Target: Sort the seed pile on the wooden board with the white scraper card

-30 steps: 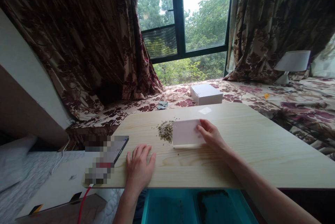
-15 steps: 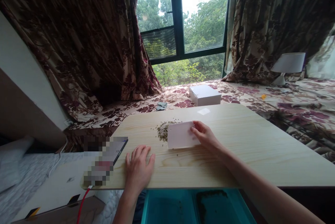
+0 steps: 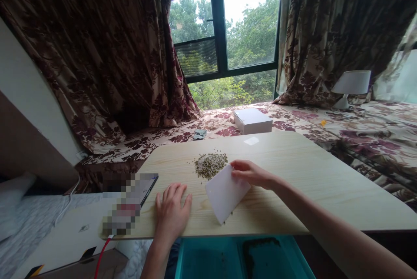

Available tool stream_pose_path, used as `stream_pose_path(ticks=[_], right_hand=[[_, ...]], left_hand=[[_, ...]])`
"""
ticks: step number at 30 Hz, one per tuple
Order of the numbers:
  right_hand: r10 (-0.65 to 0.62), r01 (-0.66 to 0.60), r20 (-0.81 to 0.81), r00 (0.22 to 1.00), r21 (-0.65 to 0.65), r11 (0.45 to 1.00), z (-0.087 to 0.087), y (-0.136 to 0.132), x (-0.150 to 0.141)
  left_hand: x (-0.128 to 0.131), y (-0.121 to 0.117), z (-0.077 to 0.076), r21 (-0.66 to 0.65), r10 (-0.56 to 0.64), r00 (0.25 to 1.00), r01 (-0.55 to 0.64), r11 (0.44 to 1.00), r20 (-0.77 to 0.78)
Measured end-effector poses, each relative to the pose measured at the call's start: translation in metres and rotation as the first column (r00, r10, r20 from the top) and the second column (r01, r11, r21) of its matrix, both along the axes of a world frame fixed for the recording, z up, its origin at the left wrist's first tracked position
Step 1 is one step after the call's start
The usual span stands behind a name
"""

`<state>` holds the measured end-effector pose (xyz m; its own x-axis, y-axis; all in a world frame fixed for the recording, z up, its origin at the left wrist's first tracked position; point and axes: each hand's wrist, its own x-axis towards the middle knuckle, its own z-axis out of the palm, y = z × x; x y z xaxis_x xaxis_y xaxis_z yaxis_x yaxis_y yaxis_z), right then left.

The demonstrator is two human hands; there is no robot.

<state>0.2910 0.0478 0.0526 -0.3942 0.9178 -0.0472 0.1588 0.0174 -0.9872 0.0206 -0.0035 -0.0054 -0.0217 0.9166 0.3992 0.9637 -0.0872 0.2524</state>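
Observation:
My right hand (image 3: 249,173) grips a small white card (image 3: 226,194) by its upper right corner. The card is tilted, its lower corner close to the table's front edge. Just beyond it lies a pile of small green and whitish grains (image 3: 210,164), spread thinly at its rim. A stray grain or two shows beside the card's lower edge. My left hand (image 3: 173,205) rests palm down on the wooden table (image 3: 309,192), fingers stretched out, left of the card and holding nothing.
A phone (image 3: 148,187) with a red cable lies at the table's left side. Below the front edge sits a turquoise two-part tray (image 3: 208,257), dark bits in its right part. A white patch (image 3: 251,141) and a white box (image 3: 253,120) are farther back. A lamp (image 3: 352,82) stands right.
My right hand has turned the card and drawn it toward the table's front edge, uncovering more of the grain pile. My left hand has stayed put.

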Motion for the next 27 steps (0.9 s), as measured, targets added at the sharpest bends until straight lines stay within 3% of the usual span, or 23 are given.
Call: stream_pose_path(ticks=[8,11,13,15,17,19,22,27], right_hand=[[0.242,-0.238,0.014,0.97,-0.131,0.962,0.015,-0.032,0.028],[0.25,-0.247,0.004,0.968,-0.139,0.959,0.024,-0.037,0.036],[0.129,-0.132,-0.031,0.991,-0.085,0.988,0.025,-0.033,0.038],[-0.101,0.101,-0.103,0.99,-0.001,0.995,0.02,-0.022,0.039],[-0.358,0.377,-0.201,0.912,0.063,0.924,0.009,-0.008,0.039],[-0.555,0.589,-0.255,0.791,0.077,0.804,-0.004,0.004,0.037],[-0.655,0.69,-0.242,0.716,0.104,0.716,-0.022,0.012,0.034],[-0.66,0.69,-0.207,0.722,0.145,0.709,-0.031,0.007,0.03]], left_hand=[[0.001,0.0,0.002,-0.032,0.014,1.0,-0.013,0.999,0.02],[0.001,0.0,0.002,-0.033,0.017,1.0,-0.016,0.999,0.023],[0.001,0.0,0.001,-0.032,0.015,1.0,-0.014,0.999,0.021],[0.001,0.0,0.001,-0.029,0.009,1.0,-0.009,1.0,0.02],[0.001,0.0,0.002,-0.025,0.006,1.0,-0.005,1.0,0.019],[0.001,0.0,0.001,-0.02,0.009,1.0,-0.008,1.0,0.016],[0.001,0.0,0.001,-0.003,0.014,1.0,-0.014,1.0,0.003],[0.001,-0.001,0.001,0.012,0.021,1.0,-0.021,1.0,-0.011]])
